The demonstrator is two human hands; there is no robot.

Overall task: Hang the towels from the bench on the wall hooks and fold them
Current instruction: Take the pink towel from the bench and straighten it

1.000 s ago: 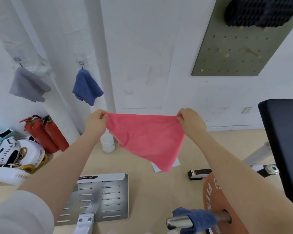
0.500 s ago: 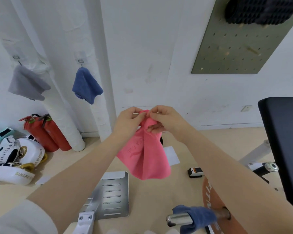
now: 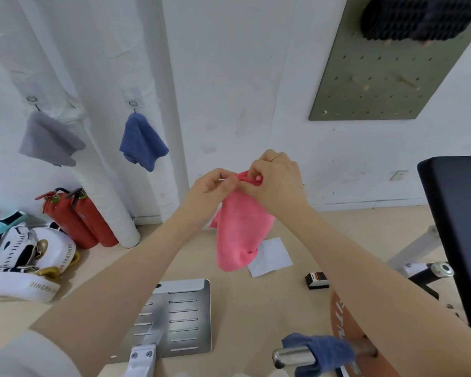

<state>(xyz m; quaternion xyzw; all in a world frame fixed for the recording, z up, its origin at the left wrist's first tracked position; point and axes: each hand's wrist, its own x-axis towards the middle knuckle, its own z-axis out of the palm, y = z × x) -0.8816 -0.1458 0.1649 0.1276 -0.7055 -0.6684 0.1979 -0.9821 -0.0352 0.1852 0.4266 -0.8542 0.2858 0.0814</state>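
A pink towel (image 3: 239, 232) hangs folded in the air in front of me, its top corners pinched together. My left hand (image 3: 210, 186) and my right hand (image 3: 278, 180) both grip that bunched top edge, touching each other. On the white wall to the left, a grey towel (image 3: 49, 140) and a blue towel (image 3: 142, 140) each hang from a hook (image 3: 132, 104). Another blue towel (image 3: 321, 349) is draped over a metal bar at the bottom right. The black bench pad (image 3: 457, 213) stands at the right edge.
Two red fire extinguishers (image 3: 79, 216) lean by a white pipe. White boxing gear (image 3: 27, 257) lies at the left on the floor. A metal footplate (image 3: 180, 317) sits below my arms, an orange weight plate (image 3: 346, 330) at lower right. A green pegboard (image 3: 392, 66) hangs upper right.
I held the pink towel spread wide between both hands; my hands have come together, folding it in half, and now pinch its gathered top edge slightly higher.
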